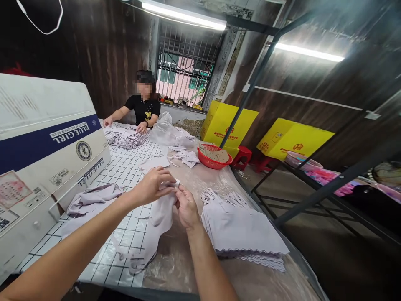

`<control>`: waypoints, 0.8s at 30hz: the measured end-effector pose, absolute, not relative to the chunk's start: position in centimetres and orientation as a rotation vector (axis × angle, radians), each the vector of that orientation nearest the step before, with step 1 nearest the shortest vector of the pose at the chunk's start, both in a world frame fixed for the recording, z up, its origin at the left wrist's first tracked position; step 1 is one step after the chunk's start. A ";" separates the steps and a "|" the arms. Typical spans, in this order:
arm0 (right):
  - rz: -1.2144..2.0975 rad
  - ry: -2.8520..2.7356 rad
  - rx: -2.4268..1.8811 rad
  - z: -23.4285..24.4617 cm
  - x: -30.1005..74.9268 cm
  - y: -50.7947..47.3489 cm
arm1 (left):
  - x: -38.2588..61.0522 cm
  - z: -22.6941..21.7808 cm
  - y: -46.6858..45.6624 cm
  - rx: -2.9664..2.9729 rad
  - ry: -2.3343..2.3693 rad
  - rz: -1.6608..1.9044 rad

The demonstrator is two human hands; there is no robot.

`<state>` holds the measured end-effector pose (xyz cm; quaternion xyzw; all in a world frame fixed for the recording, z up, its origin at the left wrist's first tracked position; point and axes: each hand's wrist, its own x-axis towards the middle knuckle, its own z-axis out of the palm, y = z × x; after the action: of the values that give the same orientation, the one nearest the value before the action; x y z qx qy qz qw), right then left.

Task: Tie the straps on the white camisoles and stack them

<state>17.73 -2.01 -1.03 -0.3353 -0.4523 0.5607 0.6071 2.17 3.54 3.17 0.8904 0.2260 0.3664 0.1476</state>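
Left hand and right hand both closed in fingertip pinches on top edge of cloth piece. It drapes down over gridded tabletop, left of fabric stack. Looks light, limp, probably not fragile; likely folds easily. Best grip: edge, two-handed.
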 end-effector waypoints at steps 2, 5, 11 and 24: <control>1.338 -1.017 -0.767 -0.6 17.8 -2.2 | 2.7 3.5 3.7 2.675 0.609 0.972; 1.431 -1.035 -0.753 -0.4 18.1 -2.7 | 2.9 3.8 3.9 2.751 0.601 0.975; 1.367 -1.444 -0.820 -0.4 20.5 -3.4 | 1.3 4.8 5.0 2.274 0.877 1.249; 0.742 -1.549 -1.236 4.8 31.1 -3.6 | -4.6 8.4 6.6 2.068 1.192 1.420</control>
<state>31.09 -3.58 4.79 -0.5091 -0.6380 0.3057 0.4903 -4.61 6.57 8.35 0.7323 0.4220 0.5027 0.1815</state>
